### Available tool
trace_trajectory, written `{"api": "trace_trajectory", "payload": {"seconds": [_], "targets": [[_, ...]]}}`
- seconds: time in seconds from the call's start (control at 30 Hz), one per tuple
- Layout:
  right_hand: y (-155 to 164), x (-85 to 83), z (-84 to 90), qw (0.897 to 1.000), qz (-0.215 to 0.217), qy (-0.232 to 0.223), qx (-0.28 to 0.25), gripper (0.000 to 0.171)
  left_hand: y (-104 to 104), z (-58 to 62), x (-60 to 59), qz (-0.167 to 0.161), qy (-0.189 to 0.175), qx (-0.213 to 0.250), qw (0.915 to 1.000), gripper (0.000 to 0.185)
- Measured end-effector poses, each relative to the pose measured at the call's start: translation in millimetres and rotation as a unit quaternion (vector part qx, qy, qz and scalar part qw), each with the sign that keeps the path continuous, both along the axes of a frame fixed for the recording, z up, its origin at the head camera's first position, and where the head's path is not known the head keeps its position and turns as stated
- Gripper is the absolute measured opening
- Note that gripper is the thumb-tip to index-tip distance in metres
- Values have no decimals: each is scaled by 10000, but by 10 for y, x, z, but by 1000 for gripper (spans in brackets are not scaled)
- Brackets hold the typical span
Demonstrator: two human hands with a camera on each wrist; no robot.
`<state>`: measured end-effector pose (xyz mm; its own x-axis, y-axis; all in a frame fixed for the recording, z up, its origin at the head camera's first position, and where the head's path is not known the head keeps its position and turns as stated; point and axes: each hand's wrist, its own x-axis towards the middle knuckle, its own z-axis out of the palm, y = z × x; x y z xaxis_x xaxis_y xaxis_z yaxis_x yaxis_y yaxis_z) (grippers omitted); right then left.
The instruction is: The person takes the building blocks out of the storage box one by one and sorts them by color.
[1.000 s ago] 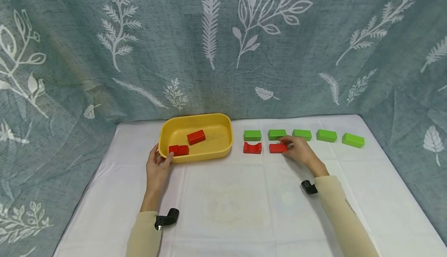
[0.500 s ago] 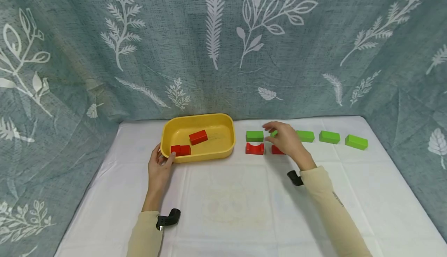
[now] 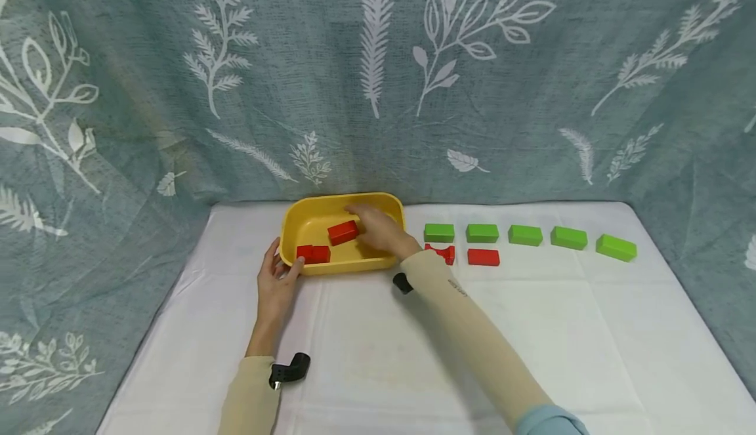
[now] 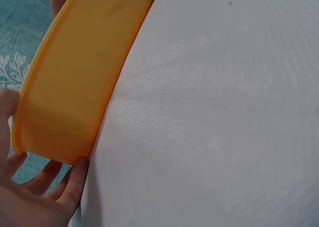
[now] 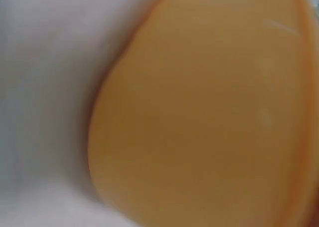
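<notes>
Tray point(image 3: 386, 210) was plain yellow-orange, no pattern; same orange filled the rt wrist view point(image 5: 209, 112) and lft wrist view point(image 4: 75, 82). Blocks in tray point(image 3: 343, 232) point(image 3: 314, 254) were solid red. On the cloth, arch block point(image 3: 441, 252) and flat block point(image 3: 483, 257) were red too. Row of five blocks behind them point(image 3: 439, 232) point(image 3: 482, 233) point(image 3: 525, 235) point(image 3: 569, 237) point(image 3: 616, 248) was bright green, unmarked. Tablecloth point(image 3: 531, 330) was white w/ faint fold lines. Backdrop point(image 3: 295, 61) was grey-teal fabric w/ white leaf and fern prints. Sleeves point(image 3: 472, 330) were pale cream; rt cuff near the bottom edge point(image 3: 546, 422) looked light blue. Wrist cams point(image 3: 289, 369) were black.
</notes>
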<state>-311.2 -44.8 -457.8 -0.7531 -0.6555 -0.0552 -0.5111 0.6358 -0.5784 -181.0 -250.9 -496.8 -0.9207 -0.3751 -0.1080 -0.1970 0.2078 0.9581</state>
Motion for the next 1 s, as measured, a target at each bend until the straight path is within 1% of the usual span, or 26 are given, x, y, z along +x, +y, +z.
{"api": "trace_trajectory", "payload": {"seconds": [0.07, 0.2, 0.3, 0.4, 0.47, 0.53, 0.57, 0.63, 0.7, 0.8, 0.87, 0.93, 1.0], "targets": [[-46, -12, -49, 9997, -94, -195, -138, 62, 23, -1, -9, -7, 17, -4, 10000, 68], [-88, -24, -137, 9983, -251, -287, -440, 55, 59, -2, -21, 8, -5, 6, 10000, 68], [-75, -12, -192, 9990, -309, -56, -314, 50, 80, -9, -9, -23, -38, 39, 10000, 69], [-9, 25, -206, 9991, -354, 167, -190, 48, 90, -28, 13, -47, -73, 47, 10000, 69], [74, 49, -170, 9985, -333, 326, -271, 47, 88, -38, 27, -59, -30, 20, 10000, 69], [207, 75, -87, 9972, -377, 395, -508, 46, 82, -40, 34, -64, 9, -28, 10000, 68], [298, 84, -38, 9957, -398, 454, -699, 46, 76, -41, 34, -69, 35, -50, 10000, 68], [521, 104, 66, 9909, -509, 318, -1206, 46, 65, -38, 31, -47, 93, -74, 9999, 67], [796, 126, 144, 9831, -706, 159, -1682, 47, 56, -31, 28, -2, 86, -71, 9999, 67], [1282, 171, 227, 9695, -1054, -103, -2213, 50, 48, -22, 21, 7, 99, -56, 9999, 67], [1624, 204, 243, 9639, -1358, -108, -2289, 52, 45, -12, 18, -25, 106, -59, 9999, 67], [1956, 244, 245, 9604, -1673, -113, -2224, 54, 42, -3, 17, -43, 106, -35, 9999, 67], [2254, 284, 210, 9571, -1968, -110, -2126, 55, 33, 11, 28, -11, 74, -53, 10000, 67]]}}
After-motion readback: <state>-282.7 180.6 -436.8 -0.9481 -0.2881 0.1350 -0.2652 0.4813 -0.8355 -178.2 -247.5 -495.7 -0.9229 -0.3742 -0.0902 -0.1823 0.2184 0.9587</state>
